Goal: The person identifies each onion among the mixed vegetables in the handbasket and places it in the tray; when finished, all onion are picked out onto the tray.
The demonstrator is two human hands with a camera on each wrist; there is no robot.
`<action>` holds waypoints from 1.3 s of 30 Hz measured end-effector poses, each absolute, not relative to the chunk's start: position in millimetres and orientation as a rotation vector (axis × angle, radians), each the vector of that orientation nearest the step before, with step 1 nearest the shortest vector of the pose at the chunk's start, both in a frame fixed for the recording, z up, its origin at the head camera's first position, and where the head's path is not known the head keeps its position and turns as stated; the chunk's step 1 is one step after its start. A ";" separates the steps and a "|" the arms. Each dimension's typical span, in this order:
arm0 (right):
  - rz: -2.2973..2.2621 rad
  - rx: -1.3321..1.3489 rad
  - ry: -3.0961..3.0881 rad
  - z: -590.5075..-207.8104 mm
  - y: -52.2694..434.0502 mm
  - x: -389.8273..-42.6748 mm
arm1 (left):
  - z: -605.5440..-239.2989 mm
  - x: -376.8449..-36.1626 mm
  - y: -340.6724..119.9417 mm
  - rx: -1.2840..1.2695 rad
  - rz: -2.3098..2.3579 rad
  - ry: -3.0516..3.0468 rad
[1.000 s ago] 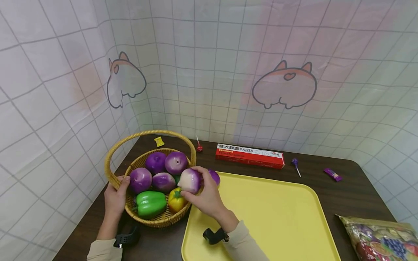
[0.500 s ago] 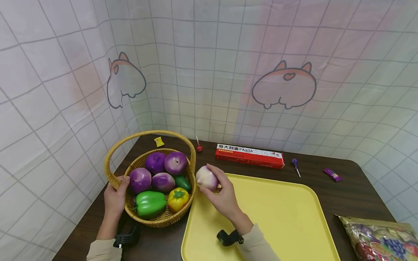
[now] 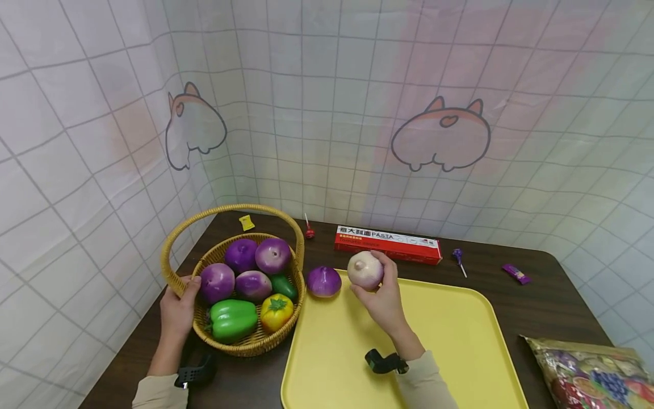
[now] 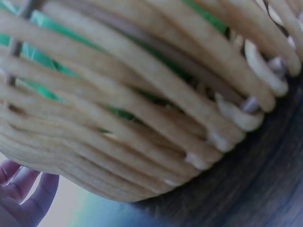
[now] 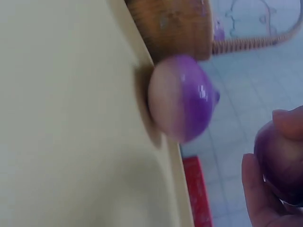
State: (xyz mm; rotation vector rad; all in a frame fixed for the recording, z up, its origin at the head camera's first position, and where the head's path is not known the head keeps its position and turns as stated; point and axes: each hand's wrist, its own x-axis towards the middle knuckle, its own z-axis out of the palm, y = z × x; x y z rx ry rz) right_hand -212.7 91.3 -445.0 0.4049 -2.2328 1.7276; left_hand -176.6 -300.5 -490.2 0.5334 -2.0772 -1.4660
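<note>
Mid-frame, the right hand (image 3: 384,296) grasps an onion (image 3: 365,270) above the tray (image 3: 449,352); another onion (image 3: 324,281) lies at its corner. Four remain in the basket (image 3: 179,278), whose rim the left hand (image 3: 176,309) grips.

Walls: a white grid-patterned sheet (image 3: 327,85) is hanging across the frame's upper half, showing cartoon animal prints.
Table: a dark brown tabletop (image 3: 557,295) is filling the lower half.

We see a dark table (image 3: 536,295) — on it a wicker basket (image 3: 255,343), yellow tray (image 3: 449,352), pasta box (image 3: 388,244), snack bag (image 3: 592,372).
</note>
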 end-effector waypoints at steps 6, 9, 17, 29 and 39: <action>1.754 0.227 -2.190 -457.5 106.3 -223.3 | -489.7 -175.7 -301.0 0.531 -1.472 -2.100; 1.736 0.192 -2.170 -472.0 112.3 -233.7 | -489.7 -175.1 -301.2 0.532 -1.470 -2.105; 1.626 0.125 -2.252 -489.5 118.6 -247.0 | -491.0 -175.9 -302.0 0.531 -1.469 -2.094; 1.442 0.059 -2.497 -493.0 132.0 -247.6 | -490.0 -177.1 -301.9 0.522 -1.459 -2.107; 1.413 0.202 -2.643 -495.9 129.0 -244.9 | -490.9 -176.6 -302.2 0.528 -1.466 -2.110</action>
